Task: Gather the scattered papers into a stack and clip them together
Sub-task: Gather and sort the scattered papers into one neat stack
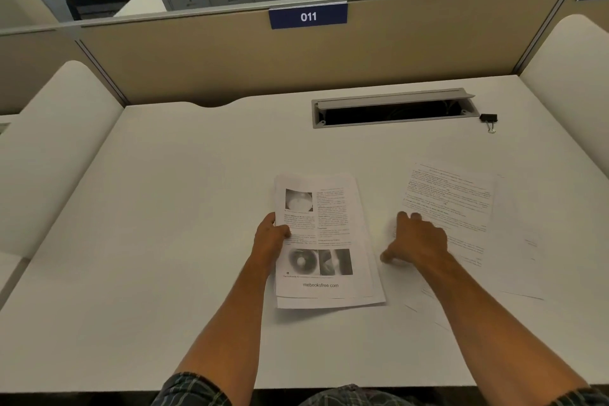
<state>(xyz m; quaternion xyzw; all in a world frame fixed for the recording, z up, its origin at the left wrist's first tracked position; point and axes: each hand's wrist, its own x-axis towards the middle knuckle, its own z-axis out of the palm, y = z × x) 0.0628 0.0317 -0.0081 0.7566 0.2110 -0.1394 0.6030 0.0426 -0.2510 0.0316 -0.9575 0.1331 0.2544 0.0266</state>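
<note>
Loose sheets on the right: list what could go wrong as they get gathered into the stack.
1. The right hand lies spread on the loose sheets; dragging them could crease or fan them.
2. The left hand grips the stack by one edge only, and its sheets are already offset, so they may skew further.
3. The binder clip sits far off by the cable tray; reaching for it may loosen the stack.

Two bare forearms reach up from the bottom of the frame, the left hand [271,237] and right hand [418,241] without rings or watch. Dark plaid sleeves [194,391], crossed by pale lines, show at the bottom edge.
</note>
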